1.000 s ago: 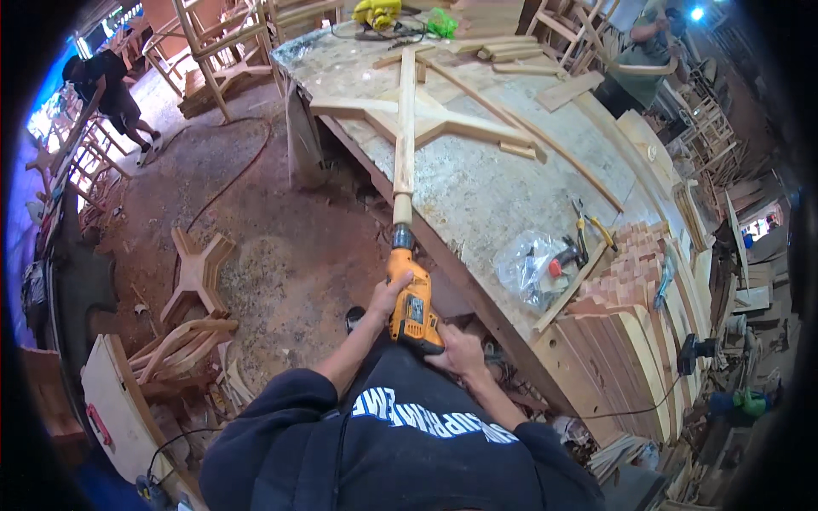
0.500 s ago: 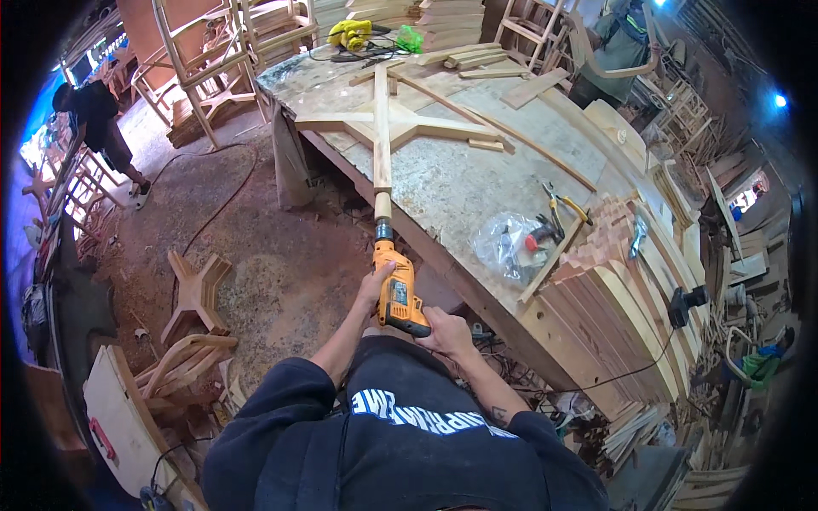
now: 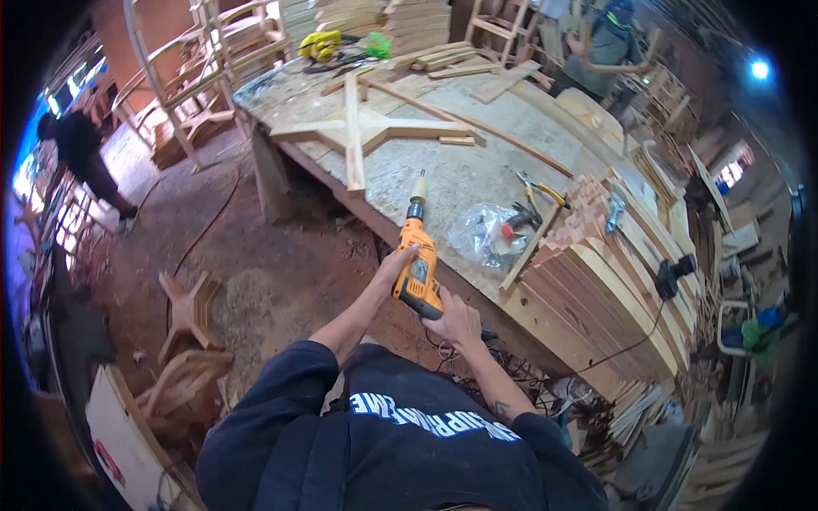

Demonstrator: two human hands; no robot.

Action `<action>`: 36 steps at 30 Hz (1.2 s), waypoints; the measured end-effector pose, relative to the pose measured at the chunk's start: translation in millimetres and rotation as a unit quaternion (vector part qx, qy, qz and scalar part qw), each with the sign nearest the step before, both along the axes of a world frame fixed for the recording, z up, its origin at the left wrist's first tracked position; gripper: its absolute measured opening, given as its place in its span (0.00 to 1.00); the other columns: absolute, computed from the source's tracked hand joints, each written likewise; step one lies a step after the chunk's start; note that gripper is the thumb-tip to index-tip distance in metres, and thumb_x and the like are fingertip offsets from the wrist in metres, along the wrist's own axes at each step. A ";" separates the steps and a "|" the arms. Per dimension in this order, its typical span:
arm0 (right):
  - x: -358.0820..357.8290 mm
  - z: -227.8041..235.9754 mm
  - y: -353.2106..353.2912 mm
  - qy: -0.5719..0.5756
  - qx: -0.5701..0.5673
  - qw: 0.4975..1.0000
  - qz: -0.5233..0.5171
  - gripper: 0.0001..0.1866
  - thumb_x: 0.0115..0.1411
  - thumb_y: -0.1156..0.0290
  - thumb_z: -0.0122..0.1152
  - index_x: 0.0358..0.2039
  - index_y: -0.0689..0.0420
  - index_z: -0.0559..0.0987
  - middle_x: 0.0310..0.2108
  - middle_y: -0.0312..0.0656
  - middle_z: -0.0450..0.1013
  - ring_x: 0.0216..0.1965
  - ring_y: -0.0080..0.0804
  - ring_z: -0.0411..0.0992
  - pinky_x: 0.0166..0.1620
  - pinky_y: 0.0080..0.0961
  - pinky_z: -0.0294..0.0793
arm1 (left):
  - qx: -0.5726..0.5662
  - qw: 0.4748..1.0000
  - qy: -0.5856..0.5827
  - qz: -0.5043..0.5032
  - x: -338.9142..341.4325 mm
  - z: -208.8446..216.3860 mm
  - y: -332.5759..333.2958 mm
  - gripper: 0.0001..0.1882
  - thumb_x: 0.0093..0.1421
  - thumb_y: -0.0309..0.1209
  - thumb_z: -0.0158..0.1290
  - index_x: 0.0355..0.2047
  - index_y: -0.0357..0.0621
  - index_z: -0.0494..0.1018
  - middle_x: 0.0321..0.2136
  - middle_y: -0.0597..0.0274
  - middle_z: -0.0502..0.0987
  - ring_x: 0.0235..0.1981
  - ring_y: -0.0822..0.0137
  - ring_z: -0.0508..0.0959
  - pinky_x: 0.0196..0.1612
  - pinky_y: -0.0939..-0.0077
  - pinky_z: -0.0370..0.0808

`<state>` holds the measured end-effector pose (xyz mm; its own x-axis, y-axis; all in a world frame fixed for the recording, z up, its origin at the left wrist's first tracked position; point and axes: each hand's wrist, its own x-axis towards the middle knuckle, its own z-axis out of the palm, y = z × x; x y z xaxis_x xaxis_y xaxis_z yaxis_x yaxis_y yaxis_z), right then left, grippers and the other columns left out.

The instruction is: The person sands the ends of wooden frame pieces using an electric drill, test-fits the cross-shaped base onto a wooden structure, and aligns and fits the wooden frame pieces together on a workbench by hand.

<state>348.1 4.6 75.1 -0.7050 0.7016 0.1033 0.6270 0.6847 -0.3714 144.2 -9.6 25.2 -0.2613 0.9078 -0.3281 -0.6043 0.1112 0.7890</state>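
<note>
An orange power drill (image 3: pixel 416 264) with a black grip is held in both hands above the front edge of the workbench. My left hand (image 3: pixel 398 262) wraps round its body behind the chuck, and my right hand (image 3: pixel 456 322) closes on the rear grip. From the chuck juts a bit with a pale wooden sleeve (image 3: pixel 418 188) around it, its metal tip showing. An X-shaped wooden frame (image 3: pixel 375 129) lies on the bench left of the bit, one leg reaching over the edge. The bit and that leg are apart.
On the workbench (image 3: pixel 409 153) are a plastic bag (image 3: pixel 487 234), pliers (image 3: pixel 537 194), a long strip (image 3: pixel 520 149) and a yellow power tool (image 3: pixel 321 46). Stacked boards (image 3: pixel 596 289) fill its right side. Another X-shaped frame (image 3: pixel 189 311) rests on the floor. Two people stand farther off.
The drill has pulled away from the end of the frame's leg and swung to the right, uncovering the bit's tip. Both hands keep their hold on it. The view has shifted a little.
</note>
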 end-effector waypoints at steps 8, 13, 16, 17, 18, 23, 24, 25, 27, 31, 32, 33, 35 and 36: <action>-37.5 3.9 39.6 -0.017 -0.041 0.994 -0.103 0.38 0.40 0.48 0.69 0.51 0.55 0.70 0.34 0.56 0.77 0.33 0.53 0.77 0.36 0.46 0.77 | -0.052 0.998 -0.043 -0.001 6.7 0.9 15.6 0.27 0.58 0.45 0.57 0.53 0.42 0.68 0.45 0.60 0.75 0.45 0.65 0.75 0.48 0.65 0.73; -56.9 -6.7 66.0 0.079 -0.023 0.979 -0.188 0.43 0.43 0.49 0.70 0.57 0.53 0.66 0.35 0.60 0.76 0.38 0.56 0.76 0.39 0.48 0.75 | 0.001 0.999 -0.023 -0.030 5.8 23.3 17.3 0.35 0.59 0.44 0.57 0.62 0.42 0.59 0.55 0.58 0.69 0.55 0.59 0.69 0.55 0.62 0.67; -72.0 -9.5 87.1 0.002 -0.021 0.982 -0.190 0.43 0.45 0.51 0.71 0.57 0.56 0.64 0.41 0.58 0.74 0.42 0.55 0.74 0.43 0.47 0.73 | -0.002 0.992 0.118 -0.045 -1.2 13.9 4.2 0.35 0.61 0.44 0.56 0.63 0.43 0.59 0.56 0.57 0.70 0.56 0.61 0.70 0.56 0.67 0.67; -73.5 -14.2 92.1 -0.007 0.029 0.981 -0.192 0.40 0.46 0.54 0.72 0.55 0.58 0.64 0.42 0.57 0.73 0.42 0.55 0.74 0.43 0.45 0.74 | 0.029 0.975 0.204 -0.086 -3.6 2.7 -2.5 0.34 0.61 0.44 0.55 0.63 0.44 0.60 0.55 0.57 0.70 0.56 0.62 0.71 0.56 0.69 0.68; -74.6 5.4 88.1 -0.023 -0.027 0.982 -0.186 0.43 0.47 0.54 0.71 0.58 0.60 0.62 0.46 0.54 0.69 0.49 0.53 0.69 0.47 0.44 0.72 | 0.008 0.970 0.230 -0.078 -7.1 -6.2 -15.5 0.36 0.59 0.49 0.57 0.61 0.41 0.63 0.54 0.61 0.72 0.53 0.66 0.72 0.50 0.69 0.71; -61.0 -7.3 74.2 0.002 0.055 0.987 -0.149 0.40 0.49 0.56 0.69 0.58 0.59 0.63 0.50 0.54 0.67 0.53 0.53 0.66 0.51 0.44 0.69 | -0.239 0.964 0.060 0.096 -45.7 -90.8 -158.0 0.29 0.60 0.44 0.57 0.57 0.41 0.68 0.48 0.62 0.75 0.42 0.69 0.78 0.42 0.75 0.74; -61.4 5.3 62.1 0.010 0.093 0.985 -0.143 0.38 0.49 0.57 0.68 0.57 0.59 0.64 0.51 0.54 0.66 0.54 0.52 0.65 0.52 0.44 0.68 | -0.242 0.951 0.050 0.185 -53.1 -139.7 -210.9 0.24 0.61 0.43 0.55 0.52 0.41 0.73 0.43 0.59 0.78 0.36 0.71 0.78 0.37 0.77 0.74; -62.7 18.6 50.9 0.013 0.093 0.986 -0.138 0.38 0.49 0.57 0.68 0.57 0.59 0.64 0.51 0.54 0.66 0.54 0.52 0.65 0.52 0.44 0.68 | -0.300 0.921 0.110 0.222 -60.5 -181.9 -273.1 0.20 0.61 0.42 0.55 0.46 0.40 0.77 0.34 0.58 0.80 0.31 0.70 0.77 0.31 0.76 0.72; -63.9 42.3 30.9 0.129 0.024 0.985 -0.108 0.31 0.50 0.60 0.68 0.53 0.62 0.71 0.50 0.54 0.68 0.51 0.52 0.67 0.53 0.42 0.67 | -0.470 0.822 0.097 0.307 -62.7 -254.6 -390.4 0.17 0.58 0.40 0.56 0.39 0.38 0.78 0.26 0.62 0.78 0.25 0.67 0.76 0.27 0.67 0.72; -91.2 19.1 2.5 0.074 -0.204 0.975 0.050 0.29 0.53 0.54 0.64 0.48 0.63 0.75 0.44 0.54 0.73 0.47 0.51 0.71 0.51 0.41 0.70 | -0.650 0.722 -0.026 0.235 -68.0 -247.6 -484.1 0.19 0.58 0.42 0.55 0.39 0.37 0.78 0.28 0.57 0.79 0.27 0.63 0.77 0.29 0.66 0.72; -109.9 14.2 3.4 0.073 -0.201 0.975 0.053 0.29 0.53 0.54 0.64 0.48 0.63 0.75 0.44 0.54 0.73 0.47 0.51 0.71 0.51 0.41 0.70 | -0.662 0.721 -0.030 0.203 -71.0 -240.0 -490.6 0.19 0.58 0.42 0.55 0.39 0.37 0.78 0.28 0.56 0.79 0.27 0.63 0.77 0.29 0.65 0.73; -130.4 9.6 5.2 -0.052 -0.238 0.962 0.123 0.29 0.54 0.52 0.62 0.49 0.62 0.74 0.44 0.54 0.73 0.47 0.51 0.72 0.51 0.40 0.70 | -0.658 0.731 -0.021 0.179 -84.5 -240.1 -484.4 0.20 0.58 0.42 0.55 0.40 0.37 0.78 0.28 0.54 0.79 0.27 0.62 0.77 0.30 0.65 0.73; -172.4 13.2 -1.0 -0.194 -0.274 0.920 0.202 0.30 0.56 0.50 0.60 0.50 0.60 0.74 0.44 0.54 0.74 0.46 0.51 0.72 0.50 0.39 0.71 | -0.641 0.753 0.003 0.145 -101.5 -238.9 -483.2 0.20 0.58 0.43 0.55 0.40 0.37 0.77 0.29 0.52 0.79 0.28 0.60 0.78 0.31 0.64 0.73; -204.5 23.4 -4.1 -0.236 -0.242 0.912 0.231 0.30 0.57 0.49 0.58 0.51 0.60 0.73 0.44 0.54 0.73 0.47 0.51 0.72 0.50 0.40 0.70 | -0.627 0.768 0.020 0.130 -111.2 -245.5 -480.7 0.21 0.58 0.44 0.54 0.40 0.37 0.77 0.30 0.51 0.79 0.28 0.59 0.78 0.32 0.64 0.74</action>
<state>143.6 0.4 98.6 -0.8228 0.2008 -0.5317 0.4810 0.7442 -0.4635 33.0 -490.2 -220.3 -0.4140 -0.1997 -0.8881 -0.7125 0.6782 0.1797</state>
